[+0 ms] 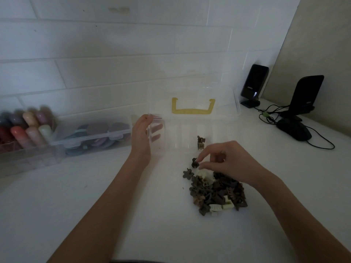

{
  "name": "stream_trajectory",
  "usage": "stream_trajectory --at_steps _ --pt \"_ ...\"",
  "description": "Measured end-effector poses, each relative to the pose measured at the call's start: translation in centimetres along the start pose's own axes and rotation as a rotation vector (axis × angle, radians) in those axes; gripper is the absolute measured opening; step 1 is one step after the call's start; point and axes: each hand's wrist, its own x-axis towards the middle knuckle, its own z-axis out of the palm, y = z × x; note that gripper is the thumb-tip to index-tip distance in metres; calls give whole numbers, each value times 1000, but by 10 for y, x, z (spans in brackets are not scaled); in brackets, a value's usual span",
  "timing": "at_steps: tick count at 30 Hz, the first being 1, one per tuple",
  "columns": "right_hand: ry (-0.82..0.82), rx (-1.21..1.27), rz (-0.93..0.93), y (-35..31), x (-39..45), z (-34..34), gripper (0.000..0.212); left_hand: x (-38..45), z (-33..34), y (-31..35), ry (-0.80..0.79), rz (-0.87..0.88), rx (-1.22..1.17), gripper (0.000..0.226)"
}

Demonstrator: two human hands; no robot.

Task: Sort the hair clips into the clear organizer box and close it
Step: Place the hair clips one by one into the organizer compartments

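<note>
Table (95, 215): white; bare near edge, wide free room at left.
Organizer box (190, 133): clear, lid up against the wall, yellow handle (192, 109); walls faint, compartments hard to make out.
Clip pile (216, 192): brown and cream, in front of the box.
Left hand (141, 135): fingers wrapped around the box's left end.
Right hand (226, 160): pinched on 1 dark clip (195, 162) above the pile.
Inside box: 2 brown clips (200, 142).
</note>
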Motion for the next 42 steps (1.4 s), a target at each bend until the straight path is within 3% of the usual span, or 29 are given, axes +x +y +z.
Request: stream_trajectory --at_steps 4,9,13,20,23,28,33,36,42 --pt "-84 -535 -27 -3 2 9 32 0 0 0 18 -6 -9 25" --pt "-51 -503 16 0 1 11 30 1 0 -1 14 -6 8 21" --pt "-147 -460 13 0 1 8 17 1 -1 -1 22 -12 8 20" --pt "-74 -650 76 -3 0 2 44 -1 0 0 29 -7 -11 23" --pt "-125 -559 89 -1 0 3 37 -1 0 0 40 -16 -22 24" --pt "26 163 78 1 3 2 16 -1 0 1 36 -19 -14 23" --pt "117 533 119 0 3 -2 21 -1 0 1 42 -8 -5 21" --pt "189 543 72 4 5 -3 19 0 -1 0 38 -6 -12 22" --pt "462 85 41 14 12 7 23 -1 0 0 46 -10 -26 25"
